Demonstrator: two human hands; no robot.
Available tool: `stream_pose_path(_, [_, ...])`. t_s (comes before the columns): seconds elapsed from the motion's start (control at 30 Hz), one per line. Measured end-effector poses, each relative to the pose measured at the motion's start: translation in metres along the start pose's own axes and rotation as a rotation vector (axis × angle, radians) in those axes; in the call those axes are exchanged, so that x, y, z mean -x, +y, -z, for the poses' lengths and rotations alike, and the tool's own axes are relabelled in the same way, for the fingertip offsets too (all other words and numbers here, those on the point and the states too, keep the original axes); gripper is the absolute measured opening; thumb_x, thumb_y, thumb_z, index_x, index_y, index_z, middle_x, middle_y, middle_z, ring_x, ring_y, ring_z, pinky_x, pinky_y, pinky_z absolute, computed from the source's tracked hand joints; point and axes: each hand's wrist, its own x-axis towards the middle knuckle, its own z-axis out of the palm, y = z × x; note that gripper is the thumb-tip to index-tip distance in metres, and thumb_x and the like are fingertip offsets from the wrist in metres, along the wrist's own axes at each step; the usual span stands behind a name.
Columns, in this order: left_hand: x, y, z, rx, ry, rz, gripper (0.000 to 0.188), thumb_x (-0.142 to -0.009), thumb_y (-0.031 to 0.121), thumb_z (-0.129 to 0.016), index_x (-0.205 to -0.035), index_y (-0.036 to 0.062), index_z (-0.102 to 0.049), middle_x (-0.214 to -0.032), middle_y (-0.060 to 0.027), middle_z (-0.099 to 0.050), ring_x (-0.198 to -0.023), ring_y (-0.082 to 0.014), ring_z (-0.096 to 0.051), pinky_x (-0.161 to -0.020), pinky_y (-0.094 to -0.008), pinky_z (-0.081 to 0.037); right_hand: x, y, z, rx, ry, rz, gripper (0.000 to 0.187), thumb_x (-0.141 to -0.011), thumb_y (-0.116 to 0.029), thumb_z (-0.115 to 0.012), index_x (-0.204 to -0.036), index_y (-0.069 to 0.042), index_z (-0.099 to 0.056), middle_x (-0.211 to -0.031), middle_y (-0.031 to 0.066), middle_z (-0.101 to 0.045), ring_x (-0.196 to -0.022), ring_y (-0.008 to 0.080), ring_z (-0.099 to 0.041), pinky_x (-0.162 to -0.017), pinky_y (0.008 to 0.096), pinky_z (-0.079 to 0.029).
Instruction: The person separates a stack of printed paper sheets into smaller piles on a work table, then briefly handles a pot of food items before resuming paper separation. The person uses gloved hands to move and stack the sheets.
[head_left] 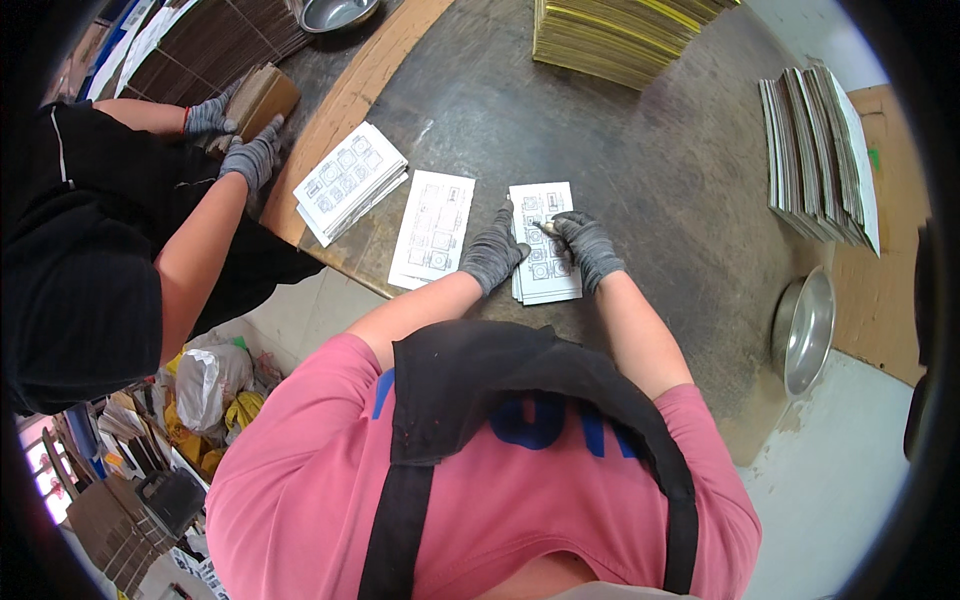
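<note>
A thin stack of white printed cards point(546, 292), with line drawings of boxy shapes, lies in front of me on the dark table. My left hand point(493, 252), in a grey glove, rests along the left edge of this stack, its fingers stretched out and the thumb apart on the top card. On the stack's upper right, my right hand point(588, 248), also gloved, has its fingers bent and pressed together over the print. Whatever lies between those fingertips is too small to make out. Just left of my left hand are more printed cards point(432, 225), slightly fanned.
A thicker pile of printed cards point(350, 178) sits near the table's left edge. A co-worker's gloved hands point(250, 155) hold a brown cardboard block point(268, 97). Yellow-edged stacks point(610, 45) stand at the back, grey board stacks point(815, 155) and a metal bowl point(804, 330) at right.
</note>
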Motion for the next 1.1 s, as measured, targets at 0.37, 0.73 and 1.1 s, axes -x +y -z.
stream_pose_path(0.37, [-0.002,0.003,-0.003,-0.088,0.028,0.008,0.079,-0.068,0.024,-0.064,-0.130,0.0007,-0.021,-0.100,-0.0221,-0.056,-0.093,-0.0303,-0.055,-0.080,-0.0356,-0.042,0.019,-0.015,-0.003,0.653,0.099,0.483,0.028,-0.076,-0.026,-0.052,-0.096,-0.006,-0.058,-0.090,0.0135,-0.061,-0.079,0.0300,-0.058,-0.071,0.0351,-0.045])
stream_pose_path(0.73, [-0.014,-0.007,-0.015,-0.134,0.159,-0.050,0.070,-0.066,0.014,-0.066,-0.124,-0.0004,-0.029,-0.095,-0.0191,-0.057,-0.083,-0.0274,-0.058,-0.072,-0.0337,-0.046,0.027,0.051,0.027,-0.232,0.083,0.148,0.022,-0.080,-0.021,-0.053,-0.092,-0.003,-0.059,-0.063,0.0030,-0.055,-0.049,0.0083,-0.045,-0.045,0.0227,-0.038])
stream_pose_path(1.1, [0.016,-0.009,0.027,0.511,0.027,-0.032,0.036,-0.076,0.009,-0.056,-0.111,-0.0002,-0.049,-0.090,-0.0057,-0.058,-0.081,-0.0137,-0.054,-0.073,-0.0264,-0.044,0.033,0.046,0.032,-0.405,0.147,0.153,0.015,-0.081,-0.018,-0.052,-0.087,-0.005,-0.058,-0.057,-0.0007,-0.050,-0.043,0.0061,-0.040,-0.040,0.0207,-0.035])
